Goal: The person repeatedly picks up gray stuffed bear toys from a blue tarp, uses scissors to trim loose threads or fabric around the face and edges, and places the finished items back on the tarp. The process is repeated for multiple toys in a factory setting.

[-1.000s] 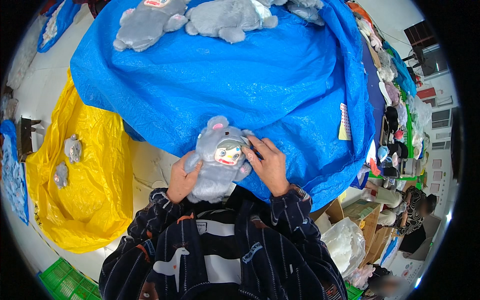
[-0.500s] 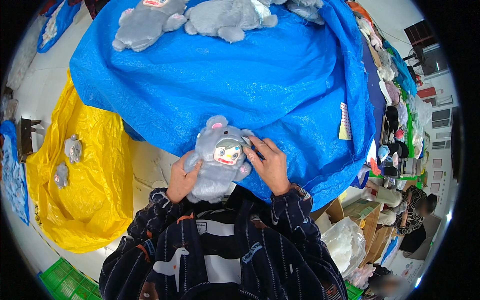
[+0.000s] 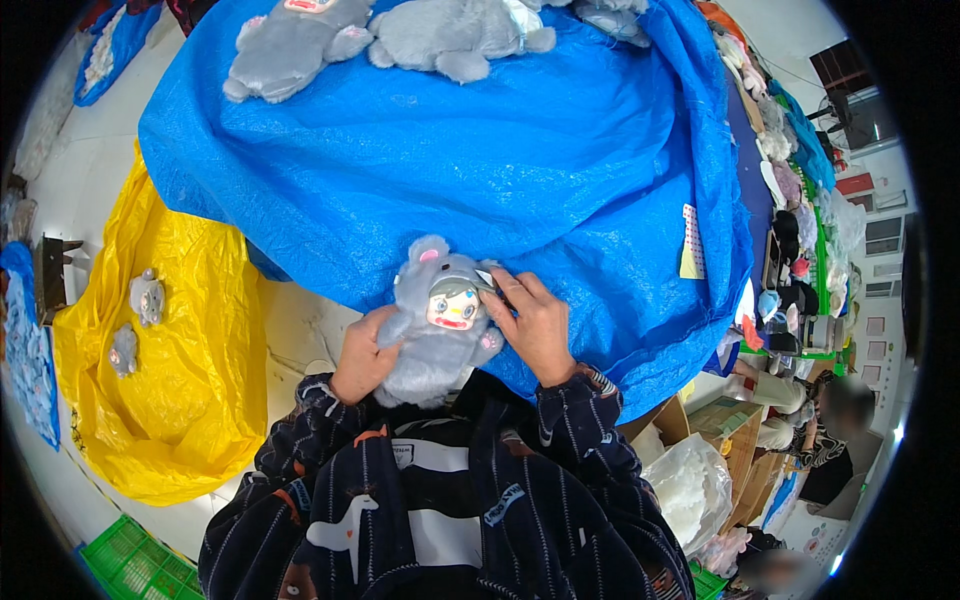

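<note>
A grey plush doll (image 3: 425,372) with round ears and a painted plastic face is held upright, face up, at the near edge of the blue tarp (image 3: 450,170). My left hand (image 3: 364,352) is closed round its side and arm, thumb on the front. At the other side of the doll's head, my right hand (image 3: 532,322) pinches the edge of the hood beside the face with thumb and fingers. Whatever small piece may lie between those fingertips is hidden.
More grey plush dolls (image 3: 300,50) lie at the tarp's far edge. Left stands a yellow sheet (image 3: 190,400) holding two small grey dolls (image 3: 147,297). A green crate (image 3: 135,560) sits lower left. Cardboard boxes (image 3: 740,425), a clear bag (image 3: 688,490) and another person (image 3: 805,420) are on the right.
The doll's head has tilted slightly, and my right hand has shifted a little left along the hood's edge. My left thumb has moved slightly on the doll. At right, the other person has moved.
</note>
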Demonstrator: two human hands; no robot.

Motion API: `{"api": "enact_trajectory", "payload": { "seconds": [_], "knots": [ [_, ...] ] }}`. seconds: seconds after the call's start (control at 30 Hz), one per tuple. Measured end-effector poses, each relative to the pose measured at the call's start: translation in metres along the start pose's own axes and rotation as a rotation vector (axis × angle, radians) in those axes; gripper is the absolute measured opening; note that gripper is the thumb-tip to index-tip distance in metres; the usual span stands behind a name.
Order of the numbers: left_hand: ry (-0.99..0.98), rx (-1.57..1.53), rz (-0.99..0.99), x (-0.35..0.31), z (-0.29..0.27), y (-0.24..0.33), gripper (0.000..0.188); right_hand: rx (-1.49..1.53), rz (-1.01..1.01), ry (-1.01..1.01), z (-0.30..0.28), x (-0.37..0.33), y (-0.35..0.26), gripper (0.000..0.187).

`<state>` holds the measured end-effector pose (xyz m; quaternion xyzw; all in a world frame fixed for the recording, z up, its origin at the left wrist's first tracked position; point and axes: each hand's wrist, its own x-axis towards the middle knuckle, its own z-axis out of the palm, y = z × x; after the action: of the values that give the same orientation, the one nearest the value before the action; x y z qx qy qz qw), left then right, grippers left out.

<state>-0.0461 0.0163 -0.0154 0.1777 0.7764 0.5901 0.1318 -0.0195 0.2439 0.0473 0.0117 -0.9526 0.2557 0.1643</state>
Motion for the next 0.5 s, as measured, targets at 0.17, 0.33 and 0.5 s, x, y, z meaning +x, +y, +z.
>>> {"api": "enact_trajectory", "payload": {
  "seconds": [0.17,0.33,0.5],
  "knots": [
    [-0.075,0.046,0.074,0.003,0.001,0.002,0.027,0.207,0.059,-0.022,0.017,-0.002,0.011,0.026],
    [0.032,-0.225,-0.199,0.000,0.005,-0.005,0.025,1.367,0.811,-0.115,0.006,0.000,0.006,0.041],
    [0.030,-0.201,-0.160,-0.003,0.007,-0.007,0.025,1.092,0.732,-0.029,0.004,-0.009,0.013,0.030]
  ]
}}
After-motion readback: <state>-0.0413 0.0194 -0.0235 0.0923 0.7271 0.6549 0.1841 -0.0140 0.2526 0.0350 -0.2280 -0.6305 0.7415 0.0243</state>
